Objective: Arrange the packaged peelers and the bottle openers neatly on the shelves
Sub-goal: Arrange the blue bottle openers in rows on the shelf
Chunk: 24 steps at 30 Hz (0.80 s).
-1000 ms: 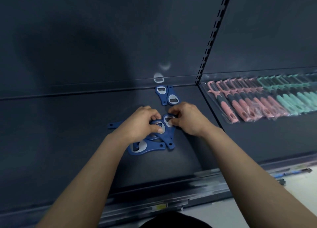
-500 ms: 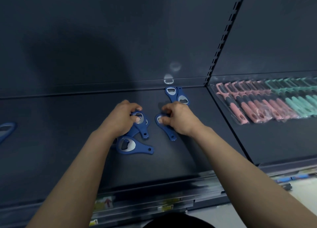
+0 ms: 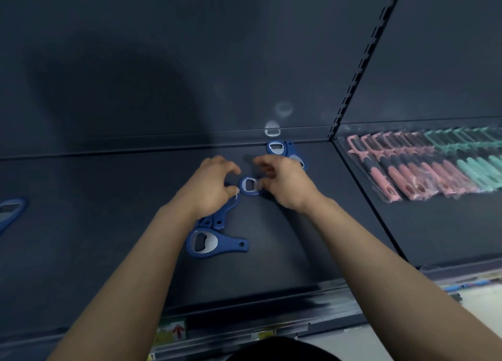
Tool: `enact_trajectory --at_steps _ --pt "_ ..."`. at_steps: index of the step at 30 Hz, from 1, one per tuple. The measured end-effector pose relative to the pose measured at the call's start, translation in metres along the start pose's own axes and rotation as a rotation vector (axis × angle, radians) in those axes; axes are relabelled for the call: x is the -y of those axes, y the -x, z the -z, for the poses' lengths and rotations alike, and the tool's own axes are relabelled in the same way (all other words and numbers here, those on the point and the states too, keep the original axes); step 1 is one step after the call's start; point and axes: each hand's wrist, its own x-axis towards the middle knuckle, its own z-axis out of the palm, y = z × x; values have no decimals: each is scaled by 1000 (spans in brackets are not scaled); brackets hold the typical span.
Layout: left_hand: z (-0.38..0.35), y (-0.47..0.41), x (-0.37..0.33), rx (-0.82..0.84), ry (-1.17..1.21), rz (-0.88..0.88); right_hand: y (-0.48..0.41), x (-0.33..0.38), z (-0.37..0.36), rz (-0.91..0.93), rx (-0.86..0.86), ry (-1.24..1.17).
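step: lining the blue bottle openers into a row on the left shelf (image 3: 108, 225). Judged early, since only the back pair (image 3: 277, 147) looks set, just right of frame centre against the rear wall.
centre opener (image 3: 248, 185): mid-frame, flat on the shelf between both hands, metal head showing.
right hand (image 3: 288, 182): fingers curled, tips on the opener's right rim, prob. pinching it, though blur leaves that unsure.
left hand (image 3: 212, 186): fingers arched & a bit apart, thumb tip low by the opener's left rim. Grip or mere touch, can't tell.
stack (image 3: 221, 218): blue handles poking out below the left hand, lower-left of centre.
loose opener (image 3: 205, 242): below centre, lying crosswise, handle pointing right.
stray opener (image 3: 11, 211): far left edge, cut off by the frame.
peelers: pink packs (image 3: 407, 173) & teal packs (image 3: 478, 165) in a tidy overlapping row on the right shelf (image 3: 434, 238), at the right of the frame.
doing it well: slide, don't lift. Turn the head to match the back pair's angle and park it just beside them w/o overlap. Steady w/ one hand so the stack isn't dragged along.
hidden: centre opener's handle, under the right hand. Nearer one of the back pair is partly behind the right knuckles. Stack's heads are under the left palm, so count unclear. Teal packs run off the right edge.
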Motion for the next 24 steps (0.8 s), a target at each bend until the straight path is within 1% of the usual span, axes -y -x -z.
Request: enact_trajectory --at_steps 3,5,7,9,14,17,24 --pt "-10 -6 -12 31 53 -97 -6 -10 9 -18 -169 96" --pt "-14 -8 -14 69 35 -122 -10 -19 17 -51 -210 172" --pt "-14 -10 -12 80 -1 -124 -13 -30 23 -77 -197 239" --pt "-12 -10 -7 73 -42 -103 -15 -41 24 -64 -167 297" --pt "-6 -8 0 16 -103 1 -16 -51 20 -21 -96 386" --pt "-9 -10 0 -42 -82 29 -16 -51 20 -9 -93 411" --pt "-33 -34 -18 -138 25 -26 -15 -54 20 18 -105 385"
